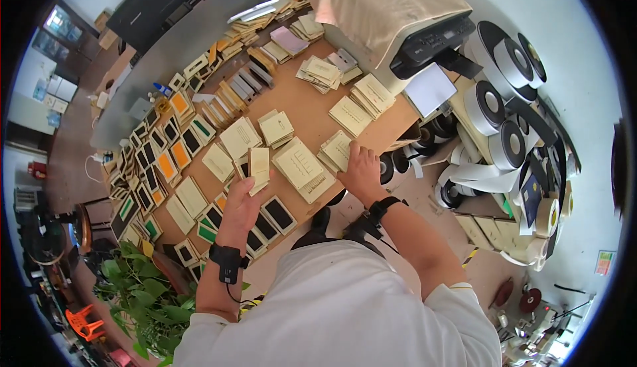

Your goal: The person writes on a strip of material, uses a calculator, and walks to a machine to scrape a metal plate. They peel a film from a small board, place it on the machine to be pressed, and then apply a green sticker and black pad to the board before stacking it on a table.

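Observation:
My left hand [243, 202] is closed on a small stack of cream rectangular plates [259, 163], held tilted above the table with the thumb on the near side. At the table's front edge, my right hand [361, 171] grips the right edge of another cream plate [336, 149] with line markings, which lies on others. Between my hands rests a pile of larger cream plates [300, 168] with printed lines. Beyond my left hand are more cream plates [240, 137] and a smaller stack [276, 127].
Rows of plates with black, orange and green faces [179, 158] cover the table's left side. At the back right stands a cloth-covered printer [431, 45]. Rolls of dark and white tape [486, 105] crowd a rack on the right. A leafy plant [149, 294] stands at the lower left.

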Demonstrator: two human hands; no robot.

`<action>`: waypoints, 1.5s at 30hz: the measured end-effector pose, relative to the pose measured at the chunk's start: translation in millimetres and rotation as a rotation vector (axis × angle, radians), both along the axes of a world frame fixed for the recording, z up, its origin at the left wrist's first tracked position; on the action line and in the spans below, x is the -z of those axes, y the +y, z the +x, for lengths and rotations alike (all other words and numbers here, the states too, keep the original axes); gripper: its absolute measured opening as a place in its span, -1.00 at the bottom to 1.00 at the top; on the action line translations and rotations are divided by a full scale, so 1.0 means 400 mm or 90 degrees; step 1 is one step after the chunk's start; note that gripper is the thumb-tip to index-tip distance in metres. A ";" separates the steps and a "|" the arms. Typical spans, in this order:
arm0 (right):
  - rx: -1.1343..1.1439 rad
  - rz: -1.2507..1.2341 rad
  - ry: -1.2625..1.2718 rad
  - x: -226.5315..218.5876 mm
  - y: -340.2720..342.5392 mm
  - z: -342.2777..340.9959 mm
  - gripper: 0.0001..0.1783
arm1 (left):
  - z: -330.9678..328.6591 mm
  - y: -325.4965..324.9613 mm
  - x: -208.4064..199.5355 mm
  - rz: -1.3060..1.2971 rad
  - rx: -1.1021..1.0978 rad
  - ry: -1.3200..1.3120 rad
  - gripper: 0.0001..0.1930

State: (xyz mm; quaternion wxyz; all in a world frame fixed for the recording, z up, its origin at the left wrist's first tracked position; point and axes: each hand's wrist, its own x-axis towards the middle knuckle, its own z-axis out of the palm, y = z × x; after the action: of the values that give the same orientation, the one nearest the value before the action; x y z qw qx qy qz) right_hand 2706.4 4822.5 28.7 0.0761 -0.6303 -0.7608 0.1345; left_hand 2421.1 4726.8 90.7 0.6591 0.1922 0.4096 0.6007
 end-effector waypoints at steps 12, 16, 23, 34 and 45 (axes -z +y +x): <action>-0.010 -0.162 0.264 -0.066 0.055 0.037 0.02 | -0.008 0.015 0.010 0.035 -0.015 -0.040 -0.39; 0.002 -0.213 0.302 -0.088 0.101 0.054 0.03 | -0.028 0.007 0.021 0.036 -0.020 -0.048 -0.39; 0.007 0.001 0.037 -0.042 0.201 0.018 -0.01 | -0.050 -0.021 0.033 0.024 -0.043 -0.046 -0.40; -0.007 0.209 -0.086 0.008 0.232 0.000 -0.10 | -0.037 -0.044 0.010 0.046 -0.058 -0.025 -0.45; -0.281 0.060 0.465 -0.277 -0.064 -0.002 0.07 | 0.185 0.056 -0.044 0.056 0.304 -0.390 -0.19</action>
State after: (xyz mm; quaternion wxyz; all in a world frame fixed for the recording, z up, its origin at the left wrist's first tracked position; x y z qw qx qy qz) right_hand 2705.6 4797.0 139.5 0.3387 -0.3595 -0.8058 0.3267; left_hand 2495.2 4749.1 108.4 0.8632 0.1218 0.1115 0.4772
